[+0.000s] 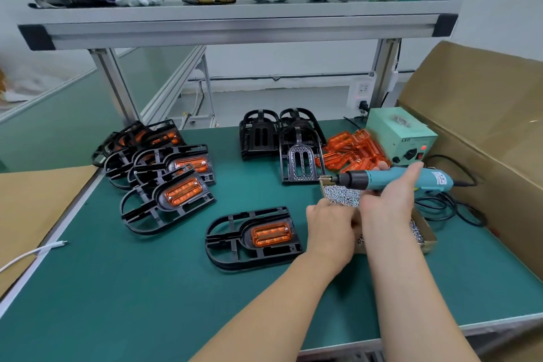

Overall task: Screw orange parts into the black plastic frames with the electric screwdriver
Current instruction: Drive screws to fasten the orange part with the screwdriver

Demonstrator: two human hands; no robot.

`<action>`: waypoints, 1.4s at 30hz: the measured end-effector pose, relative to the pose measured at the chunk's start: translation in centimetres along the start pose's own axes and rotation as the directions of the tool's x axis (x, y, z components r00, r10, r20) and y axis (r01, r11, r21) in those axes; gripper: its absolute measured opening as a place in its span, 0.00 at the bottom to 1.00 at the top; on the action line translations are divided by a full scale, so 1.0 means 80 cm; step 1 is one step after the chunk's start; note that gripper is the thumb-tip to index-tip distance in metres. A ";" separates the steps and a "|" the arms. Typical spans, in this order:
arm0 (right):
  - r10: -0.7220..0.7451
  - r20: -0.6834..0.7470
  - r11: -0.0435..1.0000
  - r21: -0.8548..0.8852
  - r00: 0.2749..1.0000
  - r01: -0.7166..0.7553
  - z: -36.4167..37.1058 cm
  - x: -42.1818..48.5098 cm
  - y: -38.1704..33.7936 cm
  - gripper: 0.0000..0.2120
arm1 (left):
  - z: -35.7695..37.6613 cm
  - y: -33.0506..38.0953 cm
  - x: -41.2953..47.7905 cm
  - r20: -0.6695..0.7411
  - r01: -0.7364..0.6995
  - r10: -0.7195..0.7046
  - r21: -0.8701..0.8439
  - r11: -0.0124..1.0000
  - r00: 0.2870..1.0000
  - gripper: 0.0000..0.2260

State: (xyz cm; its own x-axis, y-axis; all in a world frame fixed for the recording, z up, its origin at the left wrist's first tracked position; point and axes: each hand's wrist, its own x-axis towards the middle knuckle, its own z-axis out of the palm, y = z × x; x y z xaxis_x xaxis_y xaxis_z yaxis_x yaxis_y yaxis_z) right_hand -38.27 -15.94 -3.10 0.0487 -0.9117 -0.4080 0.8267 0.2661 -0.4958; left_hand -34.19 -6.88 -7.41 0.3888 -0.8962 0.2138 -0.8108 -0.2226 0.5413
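A black plastic frame (235,244) with an orange part (271,235) seated in it lies flat on the green mat in front of me. My right hand (390,194) grips the teal electric screwdriver (393,179), held level with its tip pointing left over a small cardboard box of screws (343,195). My left hand (330,228) reaches into that box, fingers curled down among the screws; what they hold is hidden. Loose orange parts (352,147) are heaped behind the box. Bare black frames (279,132) stand stacked at the back.
Several frames fitted with orange parts (164,167) pile up at the left. A green power supply (401,134) sits back right, its black cable (452,209) looping on the mat. A large cardboard box (484,126) walls the right side. A white cable (32,253) lies at the left edge.
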 end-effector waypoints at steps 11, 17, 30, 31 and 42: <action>-0.067 0.070 0.996 -0.050 0.995 0.070 0.004 -0.019 0.008 0.15 | -0.059 -0.065 -0.043 0.030 0.237 -0.427 -0.866 0.441 0.904 0.09; -0.113 0.164 0.985 -0.109 0.980 0.132 0.008 -0.046 0.034 0.13 | -0.084 -0.088 -0.069 0.194 0.268 -0.488 -0.960 0.085 0.851 0.05; -0.164 0.192 0.966 -0.168 0.968 0.197 0.021 -0.081 0.062 0.12 | -0.097 -0.093 -0.088 0.111 0.165 -0.544 -0.985 0.051 0.832 0.07; -0.163 0.181 0.967 -0.167 0.970 0.194 0.020 -0.082 0.064 0.13 | -0.095 -0.093 -0.090 0.074 0.147 -0.559 -0.985 0.086 0.826 0.07; -0.084 0.167 0.968 -0.220 0.982 0.120 0.016 -0.089 0.081 0.12 | -0.115 -0.105 -0.094 0.189 0.255 -0.535 -0.965 0.052 0.823 0.07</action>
State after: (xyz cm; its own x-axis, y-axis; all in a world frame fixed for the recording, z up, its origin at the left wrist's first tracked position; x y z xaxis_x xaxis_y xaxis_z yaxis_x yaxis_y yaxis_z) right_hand -32.56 -8.10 -2.43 0.0719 -0.9703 -0.2311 0.6824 0.2168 -0.6981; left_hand -26.30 5.27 -6.12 0.6717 -0.6910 -0.2672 0.4792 0.1301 0.8680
